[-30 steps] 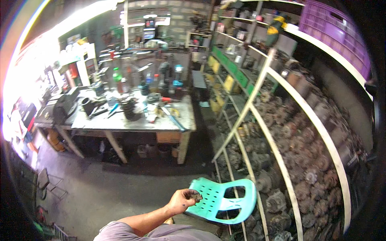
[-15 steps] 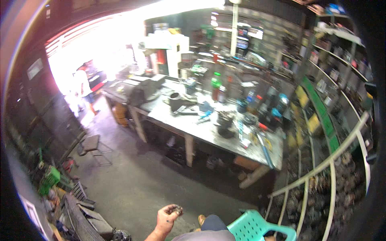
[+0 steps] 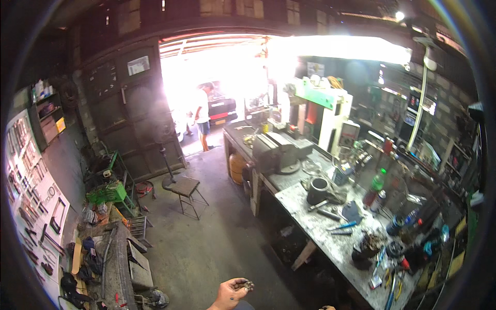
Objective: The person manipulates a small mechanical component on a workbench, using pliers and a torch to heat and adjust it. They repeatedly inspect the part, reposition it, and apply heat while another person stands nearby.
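My left hand point(image 3: 231, 292) rises from the bottom edge at the centre, palm up, fingers curled around a small dark metal part point(image 3: 247, 284) that rests at the fingertips. It hovers over the concrete floor point(image 3: 206, 248), left of the long grey workbench point(image 3: 330, 243). My right hand is not clearly in view; only a tiny sliver shows at the lower edge, too small to identify.
The bench carries a large vise point(image 3: 276, 150), a dark metal cylinder point(image 3: 318, 188), a green bottle point(image 3: 377, 181) and several scattered tools. A metal stool point(image 3: 185, 187) stands mid-floor. Scrap and a green crate point(image 3: 106, 194) line the left wall. A person point(image 3: 201, 116) stands in the bright doorway.
The view has swung left, from the shelves and teal chair to the doorway and bench end. My left hand stays low in the picture, still holding the small part.
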A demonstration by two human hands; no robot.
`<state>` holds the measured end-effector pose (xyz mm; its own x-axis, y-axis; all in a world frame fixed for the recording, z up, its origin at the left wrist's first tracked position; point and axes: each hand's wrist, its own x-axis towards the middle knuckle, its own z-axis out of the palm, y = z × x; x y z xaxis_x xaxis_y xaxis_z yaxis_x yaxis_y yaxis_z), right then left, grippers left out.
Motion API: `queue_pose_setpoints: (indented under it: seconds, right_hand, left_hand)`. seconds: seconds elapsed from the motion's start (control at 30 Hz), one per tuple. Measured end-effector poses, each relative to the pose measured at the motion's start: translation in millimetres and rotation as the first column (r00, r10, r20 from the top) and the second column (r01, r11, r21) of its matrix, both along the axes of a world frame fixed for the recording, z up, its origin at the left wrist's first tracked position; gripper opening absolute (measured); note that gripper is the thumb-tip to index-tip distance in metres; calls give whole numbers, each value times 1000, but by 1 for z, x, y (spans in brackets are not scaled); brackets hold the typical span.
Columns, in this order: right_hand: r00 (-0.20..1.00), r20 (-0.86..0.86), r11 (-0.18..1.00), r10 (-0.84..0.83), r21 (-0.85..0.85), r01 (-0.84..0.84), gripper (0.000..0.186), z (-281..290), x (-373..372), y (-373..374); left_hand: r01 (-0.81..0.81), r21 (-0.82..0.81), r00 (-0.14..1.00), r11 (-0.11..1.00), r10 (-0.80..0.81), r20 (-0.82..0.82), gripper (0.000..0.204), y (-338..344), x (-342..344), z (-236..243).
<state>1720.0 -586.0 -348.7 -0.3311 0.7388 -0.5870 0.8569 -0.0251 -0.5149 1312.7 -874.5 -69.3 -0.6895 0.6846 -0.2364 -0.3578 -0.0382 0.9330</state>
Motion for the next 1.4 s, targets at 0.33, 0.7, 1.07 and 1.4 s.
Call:
queue_pose_setpoints:
  seconds: [0.33,0.7,1.07,1.4]
  right_hand:
    - [865,310,917,394,-68,-393,57,-10,-252,148]
    - [767,76,765,637,52,-642,60,46,-607,148]
    - [730,-172,748,662,223,-626,50,103,-884,213]
    - [628,-507,790,590,203,-579,46,176,-1131,262]
  left_hand:
    - [-465,-46,885,884,461,-63,23,-25,-158,-33]
    - [-488,141,858,861,503,-101,25,38,-467,9]
    - [-441,-9,895,897,439,-71,26,154,-634,4]
    - [-446,111,895,888,445,37,26,231,-839,-23]
